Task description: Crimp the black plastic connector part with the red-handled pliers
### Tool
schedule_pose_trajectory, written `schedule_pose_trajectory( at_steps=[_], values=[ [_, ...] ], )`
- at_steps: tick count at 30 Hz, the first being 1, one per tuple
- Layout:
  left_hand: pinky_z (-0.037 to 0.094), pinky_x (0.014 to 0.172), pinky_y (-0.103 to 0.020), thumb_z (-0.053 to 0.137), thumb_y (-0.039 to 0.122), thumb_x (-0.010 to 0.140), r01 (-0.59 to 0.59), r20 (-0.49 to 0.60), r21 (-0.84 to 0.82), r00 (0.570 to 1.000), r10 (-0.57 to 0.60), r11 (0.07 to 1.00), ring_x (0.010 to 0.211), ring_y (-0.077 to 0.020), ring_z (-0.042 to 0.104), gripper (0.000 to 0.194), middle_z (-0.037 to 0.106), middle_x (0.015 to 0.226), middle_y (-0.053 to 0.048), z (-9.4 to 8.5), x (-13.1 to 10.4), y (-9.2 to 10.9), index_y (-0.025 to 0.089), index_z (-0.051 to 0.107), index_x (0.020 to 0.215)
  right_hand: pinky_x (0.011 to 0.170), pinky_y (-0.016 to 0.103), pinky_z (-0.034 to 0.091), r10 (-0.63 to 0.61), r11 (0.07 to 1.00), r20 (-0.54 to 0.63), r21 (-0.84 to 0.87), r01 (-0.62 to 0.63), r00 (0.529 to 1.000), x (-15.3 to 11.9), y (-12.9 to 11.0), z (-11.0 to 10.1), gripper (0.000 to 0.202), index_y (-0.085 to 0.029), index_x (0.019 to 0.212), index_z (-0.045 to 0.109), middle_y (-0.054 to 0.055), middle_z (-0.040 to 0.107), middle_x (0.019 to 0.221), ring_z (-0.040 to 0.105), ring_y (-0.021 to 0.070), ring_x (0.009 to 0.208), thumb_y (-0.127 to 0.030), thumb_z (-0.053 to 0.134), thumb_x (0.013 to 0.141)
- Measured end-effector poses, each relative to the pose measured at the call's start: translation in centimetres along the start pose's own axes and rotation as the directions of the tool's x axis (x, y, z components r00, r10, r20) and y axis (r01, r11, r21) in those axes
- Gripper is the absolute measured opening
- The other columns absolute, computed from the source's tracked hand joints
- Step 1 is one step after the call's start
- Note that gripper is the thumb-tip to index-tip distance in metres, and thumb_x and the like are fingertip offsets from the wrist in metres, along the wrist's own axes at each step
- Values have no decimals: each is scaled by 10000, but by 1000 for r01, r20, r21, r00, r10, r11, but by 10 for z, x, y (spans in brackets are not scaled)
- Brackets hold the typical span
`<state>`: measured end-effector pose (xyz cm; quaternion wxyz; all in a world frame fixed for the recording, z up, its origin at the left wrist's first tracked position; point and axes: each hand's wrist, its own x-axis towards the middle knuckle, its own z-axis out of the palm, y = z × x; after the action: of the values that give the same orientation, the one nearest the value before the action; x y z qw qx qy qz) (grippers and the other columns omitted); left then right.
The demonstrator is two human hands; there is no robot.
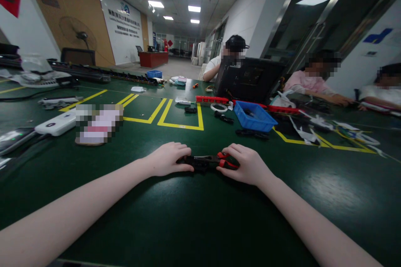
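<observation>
My right hand (246, 164) is wrapped round the red and black handles of a pair of pliers (213, 158), whose metal jaws point left. Between my hands is a small black part (199, 167), and the plier tips reach over it. My left hand (169, 159) pinches the left end of this black part between thumb and fingers. What exactly the jaws bite on is too dark to make out. Both hands are low over the green table (200, 217).
Ahead stands a blue bin (254, 117) with dark items inside. Near it lie a white ring (218, 108), black parts (224, 117) and red strips (212, 99). A phone (100, 125) and a white power strip (59, 124) lie left. Several people sit across the table, one behind a black panel (247, 78).
</observation>
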<state>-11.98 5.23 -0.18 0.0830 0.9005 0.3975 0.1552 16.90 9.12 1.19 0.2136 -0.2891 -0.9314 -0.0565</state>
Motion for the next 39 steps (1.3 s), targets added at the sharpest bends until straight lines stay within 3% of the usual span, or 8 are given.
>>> schedule_pose_trajectory(
  at_steps=[13, 29, 35, 39],
  values=[
    [384, 674, -295, 539, 519, 936, 9, 15, -23, 1000, -9, 1000, 796, -205, 578, 335, 612, 876, -31, -2, 0, 1, 187, 569, 911, 657, 301, 489, -9, 999, 58, 40, 6, 998, -1, 12, -2, 331, -189, 966, 615, 68, 660, 908, 634, 191, 762, -462, 674, 789],
    [384, 681, -296, 550, 524, 930, -2, 9, -14, 1000, 2, 1000, 799, -204, 578, 338, 609, 876, -27, -1, 0, 0, 187, 555, 907, 644, 307, 498, 21, 1000, 56, 22, -22, 998, 0, 1, -1, 338, -176, 954, 628, 77, 651, 899, 630, 194, 749, -480, 655, 808],
    [379, 673, -294, 537, 513, 940, 7, 13, -9, 1000, -7, 1000, 783, -198, 572, 332, 602, 866, -23, -1, 0, 1, 186, 542, 885, 682, 309, 519, 34, 999, 34, 40, -35, 999, -2, 3, 1, 433, -171, 1102, 602, 101, 648, 1030, 651, 202, 805, -477, 660, 802],
    [378, 668, -297, 524, 519, 943, 11, 21, -14, 1000, -10, 1000, 774, -200, 570, 342, 599, 858, -24, -2, 1, 2, 185, 539, 875, 605, 296, 479, 27, 1000, 60, 0, -27, 998, -1, 7, 0, 350, -177, 951, 621, 73, 649, 872, 623, 186, 705, -488, 656, 795]
  ],
)
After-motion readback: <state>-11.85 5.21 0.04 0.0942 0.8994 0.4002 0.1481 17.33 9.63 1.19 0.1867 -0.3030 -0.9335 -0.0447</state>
